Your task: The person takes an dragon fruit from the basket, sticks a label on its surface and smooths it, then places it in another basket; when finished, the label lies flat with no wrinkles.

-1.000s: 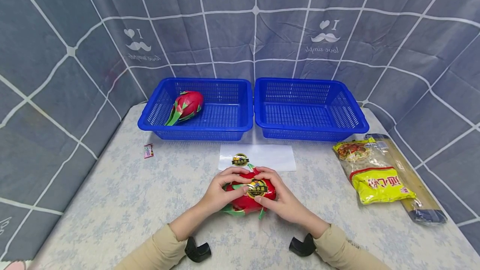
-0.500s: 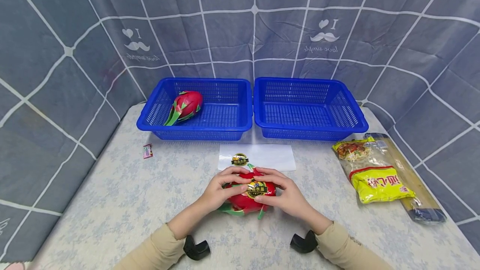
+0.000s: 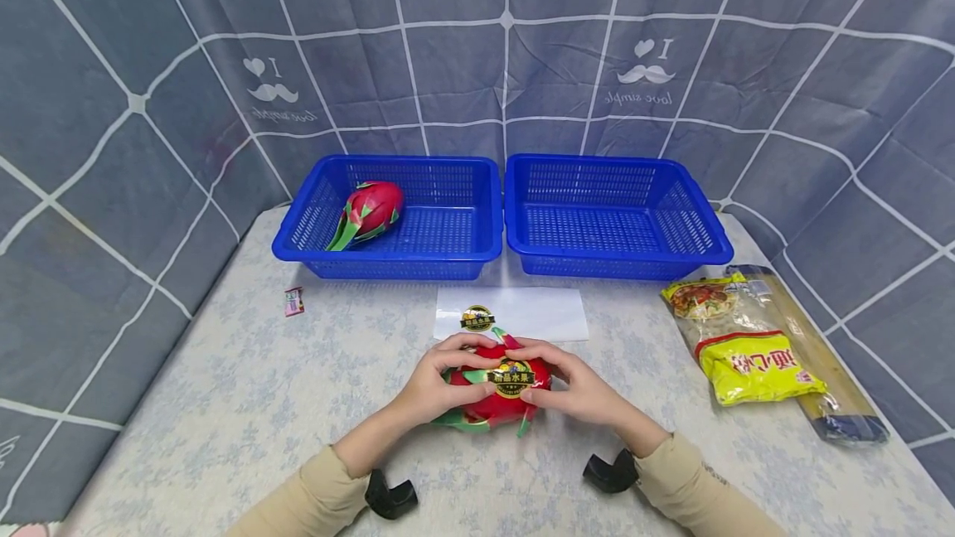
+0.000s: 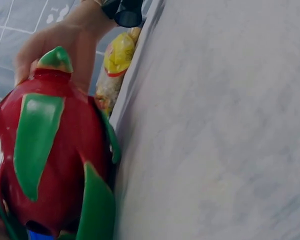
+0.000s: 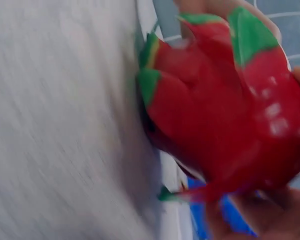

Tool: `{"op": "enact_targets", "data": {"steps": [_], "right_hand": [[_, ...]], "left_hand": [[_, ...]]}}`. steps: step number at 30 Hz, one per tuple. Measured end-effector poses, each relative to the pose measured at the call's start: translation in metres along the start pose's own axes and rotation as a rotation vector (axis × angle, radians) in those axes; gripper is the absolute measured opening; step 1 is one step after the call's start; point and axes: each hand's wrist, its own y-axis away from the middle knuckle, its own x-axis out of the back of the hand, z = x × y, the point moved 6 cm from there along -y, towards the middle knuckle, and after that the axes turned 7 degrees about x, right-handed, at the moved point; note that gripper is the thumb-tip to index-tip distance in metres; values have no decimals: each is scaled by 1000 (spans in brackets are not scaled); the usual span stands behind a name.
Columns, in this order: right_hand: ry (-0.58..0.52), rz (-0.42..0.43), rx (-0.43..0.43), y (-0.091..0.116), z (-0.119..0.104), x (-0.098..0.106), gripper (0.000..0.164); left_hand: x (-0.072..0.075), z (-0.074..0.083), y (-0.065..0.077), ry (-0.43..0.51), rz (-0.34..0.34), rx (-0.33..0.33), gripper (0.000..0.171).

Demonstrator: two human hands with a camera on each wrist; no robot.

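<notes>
A red dragon fruit with green leaf tips (image 3: pixel 492 413) lies on the table in front of the person, held from both sides. My left hand (image 3: pixel 433 384) grips its left side, thumb on the near face and fingers over the top. On the right, my right hand (image 3: pixel 578 388) holds it the same way. Between the two thumbs shows a black and gold round label (image 3: pixel 511 378) on the skin. The left wrist view shows one side of the dragon fruit (image 4: pixel 70 135) close up; the right wrist view shows its leafy red skin (image 5: pixel 215 120).
Behind the fruit lies a white strip (image 3: pixel 540 313) bearing another label (image 3: pixel 477 318). Two blue baskets stand at the back; the left basket (image 3: pixel 440 255) contains a second dragon fruit (image 3: pixel 376 210), the right basket (image 3: pixel 619 258) nothing. Bagged food (image 3: pixel 753 363) lies right, a small pink packet (image 3: pixel 294 302) left.
My right hand has shifted slightly right, its thumb sliding toward the label's lower right edge, so more of the label shows. The left hand has barely moved.
</notes>
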Motion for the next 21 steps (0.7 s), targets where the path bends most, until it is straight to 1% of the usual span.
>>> {"op": "enact_targets", "data": {"steps": [2, 5, 7, 9, 11, 14, 16, 19, 21], "right_hand": [[18, 31, -13, 0, 1, -4, 44], [42, 83, -15, 1, 1, -9, 46], [48, 115, -1, 2, 0, -11, 46], [49, 138, 14, 3, -1, -13, 45], [56, 149, 20, 3, -1, -13, 44], [75, 142, 13, 3, -2, -13, 43], [100, 120, 3, 2, -2, -12, 43], [98, 69, -14, 2, -2, -9, 43], [73, 29, -20, 2, -2, -6, 42]], "left_hand": [[-1, 8, 0, -9, 34, 11, 26], [-2, 13, 1, -47, 92, 40, 26], [-3, 14, 2, -77, 121, 48, 27], [-3, 16, 2, -101, 140, 47, 29], [-4, 17, 3, -112, 145, 38, 29], [-4, 18, 3, -111, 132, 25, 28], [-4, 18, 2, -113, 120, 8, 27], [-4, 17, 2, -108, 103, -13, 26], [-4, 10, 2, -101, 89, -18, 26]]}}
